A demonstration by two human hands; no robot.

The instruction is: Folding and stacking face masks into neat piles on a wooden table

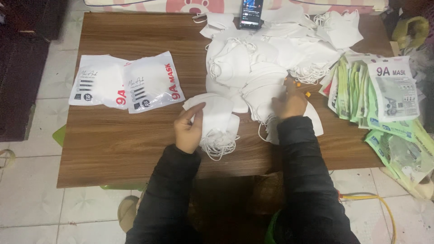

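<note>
1. Two filled white packets point(124, 82) with red and black print are seen lying side by side, overlapping, on the left part of the brown wooden table point(113, 144).
2. Just right of them, a small stack of white folded masks point(216, 118) is held at the table's near middle; its ear loops are spread on the wood below it.
3. The left hand point(188, 129) is set on the left edge of that stack, fingers point(195, 111) closed around it in a grasp, thumb on top.
4. Behind the stack, a large loose heap of white masks point(266, 54) is spread across the far middle of the table.
5. A dark phone point(251, 13) with a lit screen is propped at the far edge, touching the heap.
6. The right hand point(289, 103) is laid on the near edge of the heap, fingers curled down onto the masks; whether one is pinched cannot be told.
7. Both arms are covered by black sleeves point(303, 153).
8. At the right, a fanned row of empty green and white pouches point(384, 99) is seen, overhanging the table's edge.
</note>
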